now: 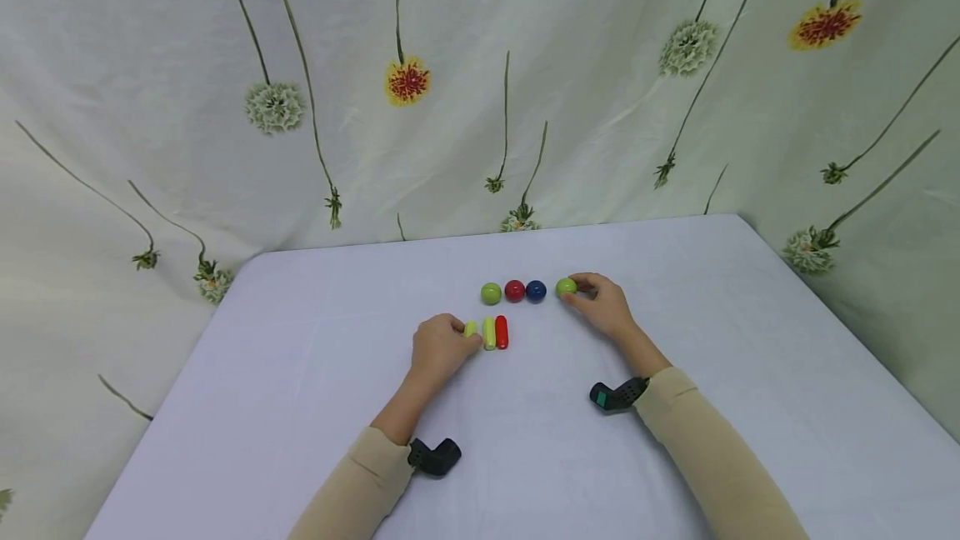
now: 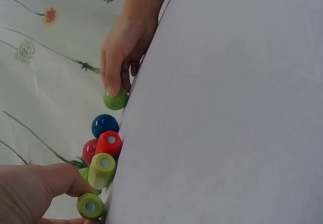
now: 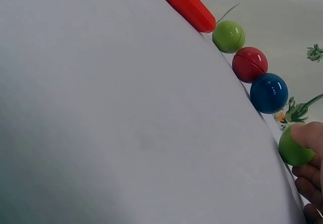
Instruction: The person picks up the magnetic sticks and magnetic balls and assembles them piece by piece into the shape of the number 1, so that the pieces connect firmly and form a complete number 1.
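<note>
On the lilac table point(image 1: 300, 373) lies a row of balls: green point(image 1: 491, 293), red point(image 1: 514, 291) and blue point(image 1: 536, 291). A second green ball point(image 1: 566, 287) sits just right of them, pinched by my right hand point(image 1: 573, 293); the right wrist view shows a fingertip point(image 3: 309, 137) curled over this ball point(image 3: 292, 148). Nearer me lie three short cylinders side by side. My left hand point(image 1: 467, 333) pinches the small green cylinder point(image 1: 470, 328), seen under my thumb point(image 2: 58, 179) in the left wrist view. A yellow-green cylinder point(image 1: 489, 332) and a red cylinder point(image 1: 502, 332) lie beside it.
A pale flowered curtain point(image 1: 480, 90) hangs close behind and around the table. Black wrist cameras point(image 1: 435, 457) point(image 1: 617, 395) sit at both beige sleeves. The table's far edge runs just behind the balls, and its corners fall away left and right.
</note>
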Available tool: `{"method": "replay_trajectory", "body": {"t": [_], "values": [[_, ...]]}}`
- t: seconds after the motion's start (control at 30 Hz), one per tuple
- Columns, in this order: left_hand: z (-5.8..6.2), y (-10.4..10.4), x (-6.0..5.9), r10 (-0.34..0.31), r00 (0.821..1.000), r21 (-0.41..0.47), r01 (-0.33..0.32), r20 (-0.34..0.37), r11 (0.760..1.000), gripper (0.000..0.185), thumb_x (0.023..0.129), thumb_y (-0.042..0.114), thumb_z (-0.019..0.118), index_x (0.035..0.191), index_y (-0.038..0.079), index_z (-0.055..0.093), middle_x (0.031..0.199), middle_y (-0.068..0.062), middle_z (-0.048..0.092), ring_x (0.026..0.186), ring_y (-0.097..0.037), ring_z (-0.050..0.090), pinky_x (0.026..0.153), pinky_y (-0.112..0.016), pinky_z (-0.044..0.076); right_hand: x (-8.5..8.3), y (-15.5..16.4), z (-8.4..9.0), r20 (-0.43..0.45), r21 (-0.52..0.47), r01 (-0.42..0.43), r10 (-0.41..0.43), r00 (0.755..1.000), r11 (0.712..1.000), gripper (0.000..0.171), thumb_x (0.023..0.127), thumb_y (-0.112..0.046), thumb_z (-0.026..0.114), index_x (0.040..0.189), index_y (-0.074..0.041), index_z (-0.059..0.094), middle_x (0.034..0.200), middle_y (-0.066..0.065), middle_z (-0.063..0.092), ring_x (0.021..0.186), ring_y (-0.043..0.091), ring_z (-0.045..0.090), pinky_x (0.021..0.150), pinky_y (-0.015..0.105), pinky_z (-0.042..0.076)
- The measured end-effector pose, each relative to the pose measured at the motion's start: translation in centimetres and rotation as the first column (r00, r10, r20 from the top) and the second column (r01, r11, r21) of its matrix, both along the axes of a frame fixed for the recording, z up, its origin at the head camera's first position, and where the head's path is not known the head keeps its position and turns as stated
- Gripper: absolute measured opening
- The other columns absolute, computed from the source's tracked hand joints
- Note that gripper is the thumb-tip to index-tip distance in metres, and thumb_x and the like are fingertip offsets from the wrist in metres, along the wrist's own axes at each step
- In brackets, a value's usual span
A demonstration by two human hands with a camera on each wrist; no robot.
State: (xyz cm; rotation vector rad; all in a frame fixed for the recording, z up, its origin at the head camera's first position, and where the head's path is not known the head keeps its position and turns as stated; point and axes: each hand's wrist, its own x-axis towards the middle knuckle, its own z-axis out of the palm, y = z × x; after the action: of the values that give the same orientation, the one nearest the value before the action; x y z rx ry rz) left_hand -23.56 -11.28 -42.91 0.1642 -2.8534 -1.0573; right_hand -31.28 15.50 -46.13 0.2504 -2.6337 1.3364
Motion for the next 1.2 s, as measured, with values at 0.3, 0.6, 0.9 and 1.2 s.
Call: {"method": "replay_trajectory", "body": {"t": [0.3, 0.6, 0.9, 1.2], "values": [[0.4, -0.4, 0.0, 0.01, 0.999, 0.059, -0.013, 0.051, 0.998, 0.022, 0.075, 0.024, 0.07, 0.083, 0.004, 0.068, 0.076, -0.003, 0.062, 0.066, -0.017, 0.054, 0.051, -0.026, 0.044, 0.0, 0.0, 0.1, -0.001, -0.004, -0.002, 0.002, 1.0, 1.0, 0.04, 0.083, -0.025, 0.069, 0.115, -0.003, 0.061, 0.108, 0.013, 0.061, 0.1, 0.026, 0.054, 0.088, 0.042, 0.041], [0.8, -0.7, -0.1, 0.027, 0.997, 0.123, -0.037, 0.077, 0.992, 0.023, 0.075, 0.026, 0.069, 0.084, 0.005, 0.069, 0.08, -0.003, 0.063, 0.07, -0.018, 0.055, 0.054, -0.026, 0.044, 0.0, 0.0, 0.1, 0.014, 0.013, 0.009, -0.009, 1.0, 1.0, 0.041, 0.083, -0.028, 0.069, 0.116, -0.004, 0.06, 0.108, 0.013, 0.061, 0.102, 0.026, 0.053, 0.089, 0.042, 0.04], [1.7, -0.1, 0.2, -0.043, 0.998, 0.221, 0.034, 0.039, 0.975, 0.023, 0.076, 0.022, 0.067, 0.088, 0.002, 0.07, 0.077, -0.004, 0.064, 0.068, -0.016, 0.055, 0.056, -0.024, 0.046, 0.0, 0.1, 0.1, 0.011, 0.0, 0.003, -0.003, 1.0, 1.0, 0.042, 0.083, -0.028, 0.069, 0.116, -0.003, 0.06, 0.109, 0.014, 0.061, 0.102, 0.027, 0.053, 0.088, 0.042, 0.04], [2.1, 2.4, 0.6, -0.143, 0.99, 0.377, 0.133, -0.001, 0.917, 0.023, 0.076, 0.017, 0.067, 0.091, -0.001, 0.068, 0.077, -0.005, 0.066, 0.064, -0.012, 0.059, 0.058, -0.024, 0.05, -0.1, 0.2, 0.1, 0.025, -0.001, 0.006, -0.006, 1.0, 1.0, 0.043, 0.082, -0.03, 0.07, 0.116, -0.004, 0.06, 0.11, 0.013, 0.061, 0.102, 0.026, 0.053, 0.088, 0.042, 0.04]]}}
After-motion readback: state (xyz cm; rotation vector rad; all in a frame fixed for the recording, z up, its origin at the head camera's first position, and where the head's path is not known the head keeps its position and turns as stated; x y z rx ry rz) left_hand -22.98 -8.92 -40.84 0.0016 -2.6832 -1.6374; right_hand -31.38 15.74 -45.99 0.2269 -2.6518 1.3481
